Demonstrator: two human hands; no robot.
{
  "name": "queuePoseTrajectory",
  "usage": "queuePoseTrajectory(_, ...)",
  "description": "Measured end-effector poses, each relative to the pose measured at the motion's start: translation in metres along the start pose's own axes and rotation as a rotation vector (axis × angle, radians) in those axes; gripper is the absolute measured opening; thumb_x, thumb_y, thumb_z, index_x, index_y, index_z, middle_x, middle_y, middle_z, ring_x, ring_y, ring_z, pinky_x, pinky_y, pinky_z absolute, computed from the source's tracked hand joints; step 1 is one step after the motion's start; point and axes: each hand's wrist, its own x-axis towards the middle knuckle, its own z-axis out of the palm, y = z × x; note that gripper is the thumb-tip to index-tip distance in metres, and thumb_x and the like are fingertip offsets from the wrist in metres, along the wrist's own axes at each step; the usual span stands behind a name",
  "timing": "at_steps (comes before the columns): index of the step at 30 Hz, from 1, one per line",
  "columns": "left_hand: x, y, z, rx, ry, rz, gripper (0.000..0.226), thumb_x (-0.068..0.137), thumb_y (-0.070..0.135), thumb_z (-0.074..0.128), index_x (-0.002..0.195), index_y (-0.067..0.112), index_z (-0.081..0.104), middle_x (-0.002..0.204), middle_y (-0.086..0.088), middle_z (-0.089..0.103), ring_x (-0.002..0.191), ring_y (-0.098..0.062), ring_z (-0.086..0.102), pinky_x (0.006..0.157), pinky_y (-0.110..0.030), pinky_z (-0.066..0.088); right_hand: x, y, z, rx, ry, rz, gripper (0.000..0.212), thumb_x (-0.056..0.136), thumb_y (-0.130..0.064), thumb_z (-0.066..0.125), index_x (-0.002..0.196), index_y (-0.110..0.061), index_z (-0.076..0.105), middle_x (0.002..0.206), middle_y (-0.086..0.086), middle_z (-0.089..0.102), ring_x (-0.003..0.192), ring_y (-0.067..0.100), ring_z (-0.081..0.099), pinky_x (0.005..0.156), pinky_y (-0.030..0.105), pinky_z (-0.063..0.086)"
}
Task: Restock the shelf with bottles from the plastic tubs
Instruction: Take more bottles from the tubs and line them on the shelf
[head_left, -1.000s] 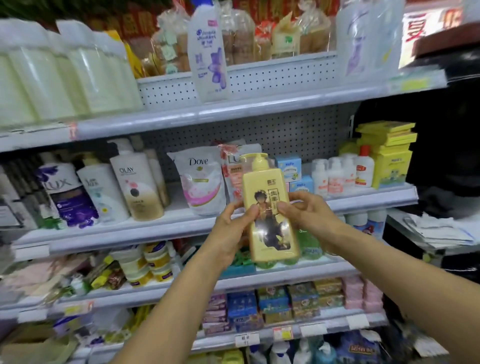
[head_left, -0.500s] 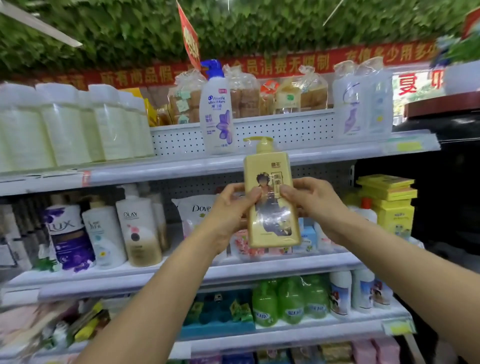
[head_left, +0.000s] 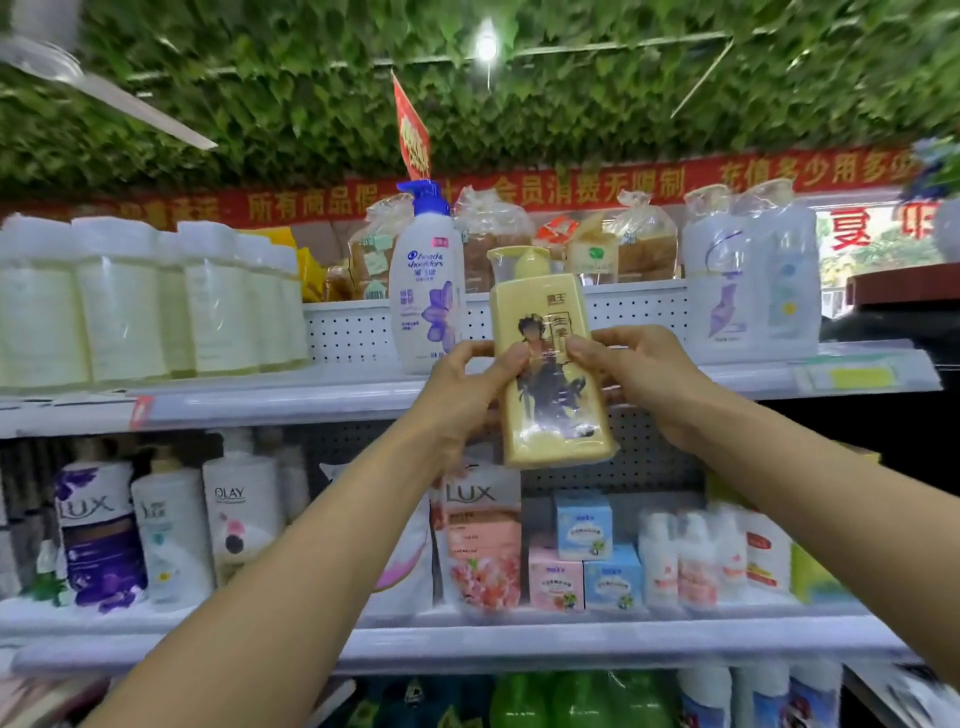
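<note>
**One yellow bottle on its way to the top shelf**

A person holds a yellow bottle up in the air with both hands. The left hand grips the left side of the bottle. Its thumb lies on the front label and its fingers curl round the back, where they are hidden. The right hand grips the right side the same way, with its thumb tip pressed on the label. So both hands pinch the bottle between thumb and fingers.

The bottle is in front of the edge of the top shelf. It is not standing on anything yet. Its bottom hangs lower than the shelf edge, and its top is higher than it. It sits just to the right of a white bottle with a blue pump that already stands on that shelf.

The bottle stands nearly straight up. Its long side runs up and down, and it leans a little, with the top more to the left than the bottom. The pump cap points up. The picture label faces the person.

How far along is the job? I think this bottle is only partly done. It has been lifted but not put down. There looks to be a free spot on the top shelf beside the white bottle, and it could go there. No tubs show here, so I cannot tell how many bottles are left.
</note>
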Motion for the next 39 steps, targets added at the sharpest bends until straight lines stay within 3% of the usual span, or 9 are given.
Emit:
queuePoseTrajectory(7, 0.034, 0.022, 0.006, 0.04, 0.029, 0.084, 0.037, 0.09, 0.035, 0.069, 0.12, 0.016, 0.055, 0.093, -0.003, 0.072, 0.072, -0.013, 0.07, 0.064, -0.03, 0.056, 0.042, -0.012, -0.014, 0.011, -0.041, -0.075, 0.025, 0.088, -0.027, 0.069, 0.105, -0.008, 0.068, 0.082, 0.002, 0.072, 0.063, 0.011, 0.067, 0.058, 0.027, 0.052)
queuePoseTrajectory(13, 0.068, 0.044, 0.014, 0.087, 0.069, 0.184, 0.039, 0.093, 0.028, 0.067, 0.127, 0.016, 0.051, 0.103, -0.011, 0.072, 0.085, -0.019, 0.071, 0.072, -0.033, 0.061, 0.081, -0.025, -0.022, 0.032, -0.059, -0.195, 0.01, 0.09, -0.017, 0.066, 0.1, -0.014, 0.066, 0.091, 0.004, 0.07, 0.073, 0.013, 0.066, 0.062, 0.028, 0.053)
queuePoseTrajectory(19, 0.112, 0.047, 0.022, 0.129, 0.101, 0.259, 0.039, 0.095, 0.02, 0.064, 0.13, 0.022, 0.048, 0.12, -0.01, 0.068, 0.11, -0.022, 0.065, 0.09, -0.039, 0.055, 0.121, -0.019, -0.024, 0.07, -0.02, -0.249, 0.043, 0.089, -0.013, 0.067, 0.129, -0.006, 0.051, 0.109, 0.013, 0.07, 0.096, 0.023, 0.069, 0.08, 0.037, 0.057)
queuePoseTrajectory(23, 0.132, 0.037, 0.027, 0.109, 0.109, 0.234, 0.039, 0.096, 0.017, 0.062, 0.132, 0.022, 0.046, 0.123, -0.011, 0.066, 0.111, -0.022, 0.065, 0.083, -0.031, 0.054, 0.139, -0.009, -0.024, 0.084, -0.032, -0.237, 0.039, 0.091, -0.01, 0.064, 0.128, -0.007, 0.05, 0.108, 0.011, 0.07, 0.091, 0.018, 0.068, 0.073, 0.029, 0.055)
queuePoseTrajectory(27, 0.141, 0.025, 0.03, 0.119, 0.117, 0.161, 0.04, 0.096, 0.018, 0.062, 0.133, 0.02, 0.046, 0.119, -0.016, 0.068, 0.101, -0.021, 0.067, 0.077, -0.029, 0.055, 0.15, 0.01, -0.022, 0.087, -0.031, -0.15, 0.04, 0.091, -0.012, 0.065, 0.128, -0.006, 0.05, 0.109, 0.014, 0.069, 0.092, 0.021, 0.067, 0.078, 0.035, 0.054)
queuePoseTrajectory(32, 0.146, 0.014, 0.029, 0.118, 0.118, 0.085, 0.043, 0.098, 0.02, 0.06, 0.137, 0.022, 0.045, 0.119, -0.016, 0.068, 0.107, -0.024, 0.066, 0.093, -0.042, 0.055, 0.156, 0.022, -0.018, 0.086, -0.062, -0.072, 0.043, 0.091, -0.017, 0.065, 0.13, -0.008, 0.048, 0.112, 0.014, 0.068, 0.096, 0.024, 0.066, 0.08, 0.037, 0.053)
queuePoseTrajectory(36, 0.146, 0.012, 0.025, 0.21, 0.063, 0.034, 0.053, 0.096, 0.014, 0.062, 0.142, 0.03, 0.039, 0.119, -0.01, 0.065, 0.102, -0.021, 0.066, 0.079, -0.039, 0.057, 0.158, 0.02, -0.023, -0.093, -0.163, -0.003, 0.044, 0.088, -0.013, 0.068, 0.128, -0.014, 0.049, 0.107, 0.009, 0.067, 0.094, 0.019, 0.067, 0.078, 0.037, 0.055)
queuePoseTrajectory(39, 0.146, 0.008, 0.026, 0.294, 0.063, 0.022, 0.065, 0.095, 0.01, 0.063, 0.148, 0.031, 0.032, 0.122, -0.009, 0.065, 0.105, -0.023, 0.066, 0.089, -0.044, 0.057, 0.158, 0.024, -0.021, -0.132, -0.189, 0.025, 0.039, 0.088, -0.01, 0.068, 0.124, -0.01, 0.054, 0.106, 0.011, 0.066, 0.094, 0.022, 0.067, 0.082, 0.041, 0.056)
